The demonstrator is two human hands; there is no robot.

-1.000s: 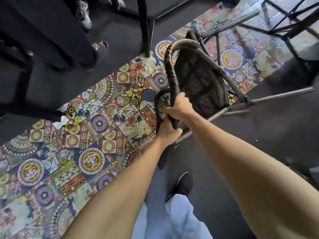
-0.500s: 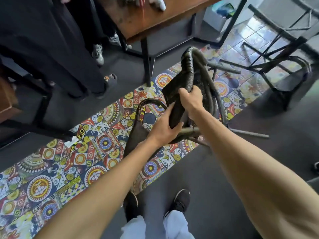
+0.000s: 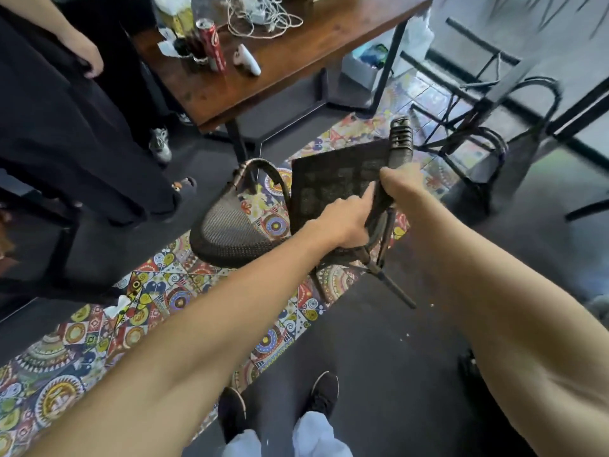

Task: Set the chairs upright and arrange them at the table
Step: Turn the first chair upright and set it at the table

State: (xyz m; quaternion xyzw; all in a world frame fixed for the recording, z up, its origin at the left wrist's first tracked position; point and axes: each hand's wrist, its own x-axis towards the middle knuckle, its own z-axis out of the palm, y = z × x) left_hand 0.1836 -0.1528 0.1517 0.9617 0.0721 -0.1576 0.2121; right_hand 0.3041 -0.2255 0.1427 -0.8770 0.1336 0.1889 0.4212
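Note:
A dark woven-mesh chair (image 3: pixel 230 225) with a wrapped tubular frame stands tilted in front of me, its seat to the left and its backrest panel (image 3: pixel 336 183) facing up toward me. My left hand (image 3: pixel 346 222) grips the backrest's frame low down. My right hand (image 3: pixel 400 181) is closed on the same wrapped bar higher up. One thin metal leg (image 3: pixel 395 291) sticks out to the lower right, off the floor. The brown wooden table (image 3: pixel 296 57) stands just beyond the chair.
A red can (image 3: pixel 212 44), a cable tangle (image 3: pixel 263 14) and small items lie on the table. A person in black (image 3: pixel 66 127) stands at the left. Another dark chair (image 3: pixel 487 133) lies tipped at the right. Patterned tiles (image 3: pixel 99 341) cross the dark floor; my shoes (image 3: pixel 324 390) are below.
The chair has swung up from lying on its side to nearly upright, seat now showing. Both hands kept their hold on the backrest frame. My view has lifted toward the table.

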